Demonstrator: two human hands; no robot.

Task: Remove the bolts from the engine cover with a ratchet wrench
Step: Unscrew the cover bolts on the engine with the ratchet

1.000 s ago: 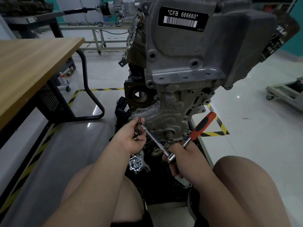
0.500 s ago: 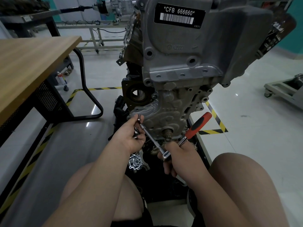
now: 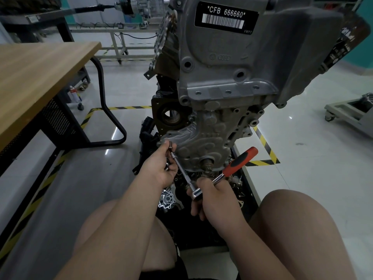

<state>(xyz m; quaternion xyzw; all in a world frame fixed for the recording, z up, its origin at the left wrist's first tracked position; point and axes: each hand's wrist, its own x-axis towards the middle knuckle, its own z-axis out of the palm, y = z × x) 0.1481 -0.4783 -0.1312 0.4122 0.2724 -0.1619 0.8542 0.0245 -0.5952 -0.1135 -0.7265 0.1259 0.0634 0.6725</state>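
Left hand (image 3: 161, 168) pinches the socket end of the chrome, orange-handled ratchet wrench (image 3: 240, 161) at the grey cast-metal engine cover (image 3: 212, 134), lower-left edge, with small steel bolts (image 3: 167, 163) in its palm. Right hand (image 3: 214, 197) grips the ratchet head.

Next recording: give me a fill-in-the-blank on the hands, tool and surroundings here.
The engine label reads CFB ___.
The right hand grips the ratchet wrench at its head; the left hand steadies its ___ bar.
The floor tape is striped yellow and ___.
Missing: 666660; extension; black.
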